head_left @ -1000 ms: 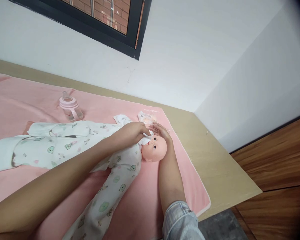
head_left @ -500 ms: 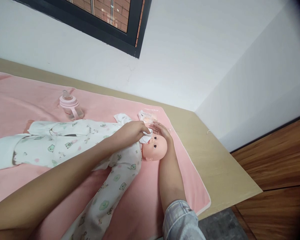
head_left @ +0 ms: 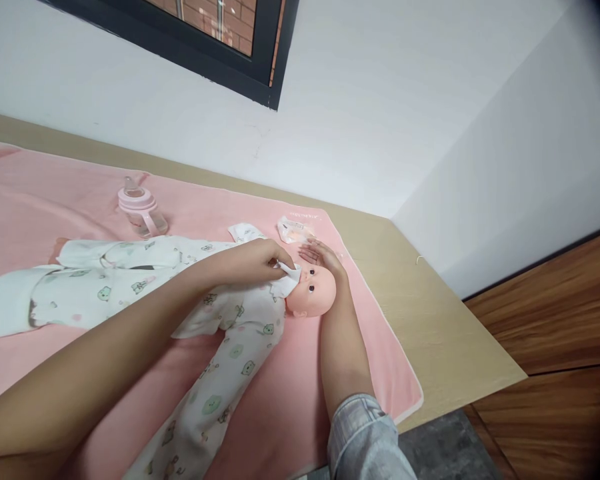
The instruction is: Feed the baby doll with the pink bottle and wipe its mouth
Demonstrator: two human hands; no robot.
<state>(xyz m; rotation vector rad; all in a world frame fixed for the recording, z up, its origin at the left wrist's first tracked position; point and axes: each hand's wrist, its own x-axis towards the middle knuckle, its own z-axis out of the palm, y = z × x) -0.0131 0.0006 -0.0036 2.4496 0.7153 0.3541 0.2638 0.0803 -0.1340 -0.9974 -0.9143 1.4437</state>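
Left fingers (head_left: 276,253) pinch white cloth (head_left: 286,283) at the mouth of the bald pink doll head (head_left: 323,297) on pink blanket (head_left: 370,333), right fingers (head_left: 311,252) loosely spread by its far cheek; sideways cloth drag could roll it.

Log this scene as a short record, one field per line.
doll: lying face up, printed white clothes
left hand: grip on white cloth by the doll's chin
right hand: fingers extended, beside the doll's head
bottle: pink lid, beside the doll
packet: clear plastic, near right hand
surface: pink blanket on table
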